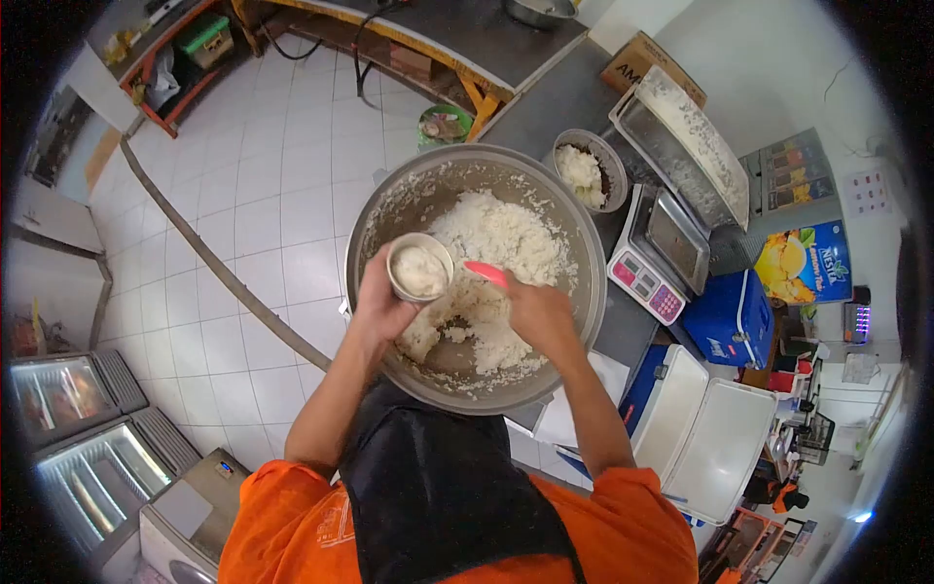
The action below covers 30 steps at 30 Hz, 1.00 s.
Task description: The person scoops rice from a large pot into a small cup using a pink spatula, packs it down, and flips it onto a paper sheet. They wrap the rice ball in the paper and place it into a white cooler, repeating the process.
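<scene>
In the head view a wide metal pot (362, 255) holds a heap of white cooked rice (506, 238), with grains stuck to its inner wall. My left hand (381, 302) is closed around a small round metal cup (448, 255), which is filled with rice and held over the pot's left side. My right hand (538, 313) grips a utensil with a pink-red part (485, 273) showing; it points at the cup, and its tip lies close to the cup's rim. The rest of the utensil is hidden in my fingers.
Right of the pot, a bowl (611, 161) with rice and something dark stands near a digital scale (646, 282) bearing a metal tray. Beyond are a blue cooler (725, 321), an open white-lined cooler (715, 438) and a cardboard box (650, 66). A green basin (445, 125) sits behind the pot.
</scene>
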{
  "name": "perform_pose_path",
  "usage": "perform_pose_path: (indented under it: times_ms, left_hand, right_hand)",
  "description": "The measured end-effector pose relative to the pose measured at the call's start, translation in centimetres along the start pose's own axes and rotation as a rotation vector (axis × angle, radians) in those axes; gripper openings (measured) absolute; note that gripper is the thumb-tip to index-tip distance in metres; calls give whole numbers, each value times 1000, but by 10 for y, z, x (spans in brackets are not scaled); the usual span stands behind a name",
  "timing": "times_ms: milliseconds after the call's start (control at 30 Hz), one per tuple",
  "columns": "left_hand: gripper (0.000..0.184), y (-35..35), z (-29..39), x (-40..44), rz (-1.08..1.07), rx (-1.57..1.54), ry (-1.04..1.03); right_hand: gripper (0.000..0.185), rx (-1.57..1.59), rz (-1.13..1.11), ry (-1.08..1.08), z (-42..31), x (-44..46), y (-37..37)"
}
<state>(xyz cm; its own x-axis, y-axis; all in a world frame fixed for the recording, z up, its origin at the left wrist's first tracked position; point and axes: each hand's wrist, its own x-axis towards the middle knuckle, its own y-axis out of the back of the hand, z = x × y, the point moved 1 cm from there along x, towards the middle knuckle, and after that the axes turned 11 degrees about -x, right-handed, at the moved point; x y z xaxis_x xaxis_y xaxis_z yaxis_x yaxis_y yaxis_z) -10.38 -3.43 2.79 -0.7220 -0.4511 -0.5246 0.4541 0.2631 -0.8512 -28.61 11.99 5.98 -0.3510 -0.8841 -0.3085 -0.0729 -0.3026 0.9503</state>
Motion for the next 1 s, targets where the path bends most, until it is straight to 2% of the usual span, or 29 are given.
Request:
perform_pose_path:
  times_ms: [100,167,267,300,367,400,467,600,667,700,767,800,867,900,967,1000]
  left_hand:
    - [31,-1,17,-6,-83,-18,-7]
    - [32,-9,25,-25,-34,-47,-45]
    - [32,1,35,-40,-133,-123,-52]
    - [32,6,37,-41,-129,-129,-49]
    - [32,16,38,-41,-72,-154,-67]
    - [32,17,37,-43,-63,-161,-59]
    - [32,16,33,-49,-32,-103,-120]
    - [33,23,27,-44,-38,-149,-14]
    - [33,19,23,-44,37,-69,-51]
    - [33,18,23,-44,42,-72,-50]
    - [33,19,24,-47,5,-87,-38]
    - [33,22,23,-47,12,-89,-36]
    - [33,22,23,-43,-48,-101,-26]
    - [33,20,23,-45,-50,-101,-25]
    - [32,12,23,-50,10,-77,-55]
    - [32,10,22,-51,8,-75,-58]
  right_hand:
    - [44,-72,-70,73,-20,37,-65]
    - [42,-105,-103,286,-30,22,-108]
    - [37,-46,-237,361,-29,-7,-86]
    - [37,-47,-245,360,-27,-14,-83]
    - [28,45,-417,366,-25,-26,-79]
    - [28,46,-430,362,-24,-28,-68]
    - [24,-174,-375,356,-20,-12,-40]
    - [22,-25,-386,193,0,25,-55]
    - [24,82,-680,561,8,29,-92]
    - [24,83,-686,562,17,31,-112]
    - [25,504,-722,725,31,32,-142]
    - [25,508,-728,724,31,31,-139]
    - [27,735,-1148,422,38,37,-129]
    - [27,734,-1146,420,39,39,-117]
    - [30,780,-1359,278,43,45,-94]
    - [30,779,-1355,282,48,45,-93]
